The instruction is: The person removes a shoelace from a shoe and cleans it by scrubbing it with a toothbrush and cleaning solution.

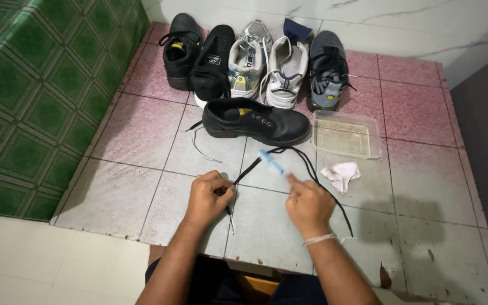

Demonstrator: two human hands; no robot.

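Lace [289, 161], limp and light, is lying just before the black shoe [255, 120], and we are pinching it in our left hand [207, 197] while our right hand [309, 203] is gripping, probably, a blue brush [272, 162].

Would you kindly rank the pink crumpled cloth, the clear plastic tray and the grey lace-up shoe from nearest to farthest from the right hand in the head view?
From the right hand:
1. Pink crumpled cloth, on the tile just beyond and to its right.
2. Clear plastic tray, farther back on the right.
3. Grey lace-up shoe, at the right end of the row by the wall.
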